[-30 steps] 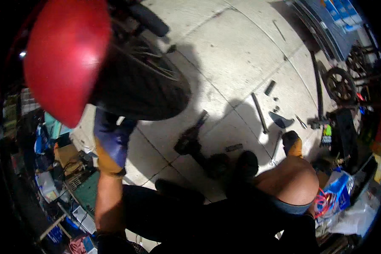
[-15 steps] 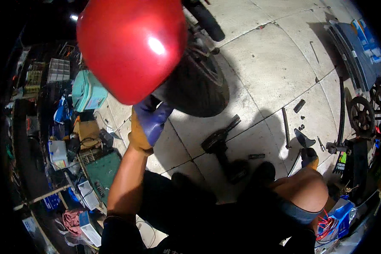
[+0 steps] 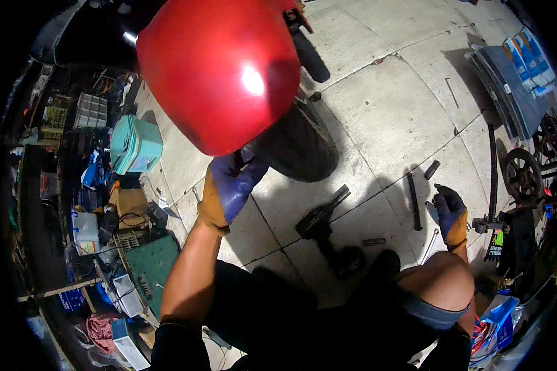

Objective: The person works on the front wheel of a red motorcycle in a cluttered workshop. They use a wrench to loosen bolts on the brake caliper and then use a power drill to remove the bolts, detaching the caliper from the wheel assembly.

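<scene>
At the lower edge of the glossy red body panel (image 3: 220,80) of a wheeled vehicle, my left hand (image 3: 234,185) wears a purple-and-ochre glove. Its fingers curl in beside the black tyre (image 3: 306,148); what they grip is hidden in shadow. My right hand (image 3: 450,213), gloved alike, is low over the tiled floor at the right. Its fingers are drawn together at the tips, and whatever they hold is too small to make out. Close by lie a long dark rod (image 3: 413,201) and a short dark sleeve (image 3: 432,169). A flat dark bracket (image 3: 431,212) is partly hidden by that hand.
A cordless power tool (image 3: 322,226) lies between my feet, near a short cylinder (image 3: 373,242). A wrench (image 3: 429,245) is beside my right knee. Crowded shelving and a mint-green container (image 3: 136,145) line the left. Spoked wheels (image 3: 522,176) and flat grey panels (image 3: 504,93) stand at right.
My right hand has come forward from beside my knee to the small parts, covering some of them. The red panel, tyre and left hand appear shifted slightly right in view.
</scene>
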`<state>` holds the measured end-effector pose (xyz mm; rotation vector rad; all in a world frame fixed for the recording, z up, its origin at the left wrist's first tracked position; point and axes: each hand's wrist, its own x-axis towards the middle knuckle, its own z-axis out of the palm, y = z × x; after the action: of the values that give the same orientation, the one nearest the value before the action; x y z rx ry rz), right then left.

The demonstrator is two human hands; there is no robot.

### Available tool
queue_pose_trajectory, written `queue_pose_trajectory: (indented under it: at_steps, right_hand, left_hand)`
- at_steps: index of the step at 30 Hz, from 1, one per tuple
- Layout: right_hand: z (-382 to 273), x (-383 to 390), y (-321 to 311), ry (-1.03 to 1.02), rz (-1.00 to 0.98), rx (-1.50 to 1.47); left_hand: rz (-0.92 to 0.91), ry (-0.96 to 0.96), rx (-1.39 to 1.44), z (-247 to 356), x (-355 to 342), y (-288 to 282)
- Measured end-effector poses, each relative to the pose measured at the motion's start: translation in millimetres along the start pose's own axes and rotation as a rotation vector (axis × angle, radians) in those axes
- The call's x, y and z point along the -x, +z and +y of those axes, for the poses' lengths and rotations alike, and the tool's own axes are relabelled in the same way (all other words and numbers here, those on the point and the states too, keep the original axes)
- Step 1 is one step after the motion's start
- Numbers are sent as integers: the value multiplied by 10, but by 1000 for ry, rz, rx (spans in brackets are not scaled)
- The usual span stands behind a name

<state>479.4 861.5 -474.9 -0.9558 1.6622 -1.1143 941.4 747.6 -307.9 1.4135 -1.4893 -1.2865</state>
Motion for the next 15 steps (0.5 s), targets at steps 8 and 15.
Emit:
queue_pose_trajectory:
  at_steps: [8, 15]
  right_hand:
    - [-1487, -212, 357, -243, -361, 358]
    - [-2670, 90, 1419, -526, -485, 444]
  left_hand:
    - [52, 74, -201, -25, -17, 108]
    - [158, 165, -27, -151, -2, 294]
